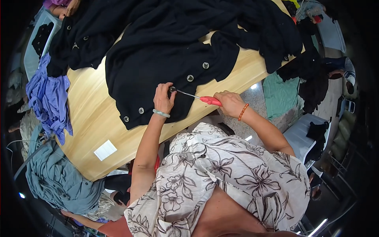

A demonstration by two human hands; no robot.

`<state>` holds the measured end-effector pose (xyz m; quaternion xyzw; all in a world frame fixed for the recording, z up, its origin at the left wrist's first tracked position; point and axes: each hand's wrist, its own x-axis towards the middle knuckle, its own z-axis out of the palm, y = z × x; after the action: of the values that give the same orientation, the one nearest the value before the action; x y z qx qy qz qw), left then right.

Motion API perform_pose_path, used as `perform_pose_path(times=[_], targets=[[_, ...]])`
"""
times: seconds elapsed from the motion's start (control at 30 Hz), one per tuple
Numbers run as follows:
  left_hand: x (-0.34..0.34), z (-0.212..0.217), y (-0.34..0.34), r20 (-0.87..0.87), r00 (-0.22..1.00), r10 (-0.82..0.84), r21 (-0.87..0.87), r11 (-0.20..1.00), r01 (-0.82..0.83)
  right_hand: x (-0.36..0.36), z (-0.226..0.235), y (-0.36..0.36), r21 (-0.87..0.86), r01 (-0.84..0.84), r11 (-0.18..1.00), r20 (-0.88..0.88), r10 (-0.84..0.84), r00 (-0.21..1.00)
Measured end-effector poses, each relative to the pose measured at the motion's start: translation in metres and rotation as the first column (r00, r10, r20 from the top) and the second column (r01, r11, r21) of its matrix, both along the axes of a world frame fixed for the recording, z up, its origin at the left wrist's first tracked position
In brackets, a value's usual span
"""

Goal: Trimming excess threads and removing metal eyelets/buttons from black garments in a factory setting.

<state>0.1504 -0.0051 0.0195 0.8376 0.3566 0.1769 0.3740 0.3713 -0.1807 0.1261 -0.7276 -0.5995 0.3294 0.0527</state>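
Observation:
A black knitted garment (144,65) lies spread on the wooden table, with a row of round metallic-looking buttons along its near edge. The fingers of my left hand (162,98) are closed at one button (172,89) and the cloth around it. In my right hand (231,103) is a red-handled tool (210,101) with a thin metal shaft, gripped by its handle. The shaft points left, and its tip reaches that button by my left fingertips; the tip's exact shape is too small to tell. Two more buttons (190,78) show farther right, and others lie to the left.
The pale wooden table (85,118) carries more black garments (94,27) and a white paper square (105,150). Purple cloth (47,94) hangs over its left edge; grey-green clothes (63,173) are heaped below. Another person's hands (70,9) are at the far left. A green cloth (281,94) lies at right.

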Motion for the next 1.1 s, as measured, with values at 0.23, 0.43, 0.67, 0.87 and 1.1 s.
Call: perform_pose_path(times=[0.23,0.43,0.67,0.87,1.1], targets=[[-0.003,-0.002,-0.002,-0.018,0.998,-0.056,0.04,0.998,0.057,0.001,0.011,0.008,-0.172,0.014,0.985,-0.036,-0.021,0.999],[0.054,0.034,-0.009,0.101,0.983,-0.152,0.191,0.973,0.131,0.036,0.015,-0.017,0.021,0.127,0.992,-0.034,-0.126,0.991],[0.089,-0.001,-0.006,-0.085,0.961,-0.264,0.048,0.962,0.268,0.059,0.025,-0.03,-0.305,0.167,0.938,0.105,-0.141,0.984],[0.127,0.025,-0.012,0.034,0.977,-0.212,0.186,0.962,0.202,0.077,0.017,-0.053,-0.005,0.267,0.964,0.003,-0.267,0.964],[0.146,0.0,-0.003,0.051,0.963,-0.264,0.083,0.962,0.259,0.095,0.029,-0.047,-0.204,0.228,0.952,0.054,-0.222,0.974]])
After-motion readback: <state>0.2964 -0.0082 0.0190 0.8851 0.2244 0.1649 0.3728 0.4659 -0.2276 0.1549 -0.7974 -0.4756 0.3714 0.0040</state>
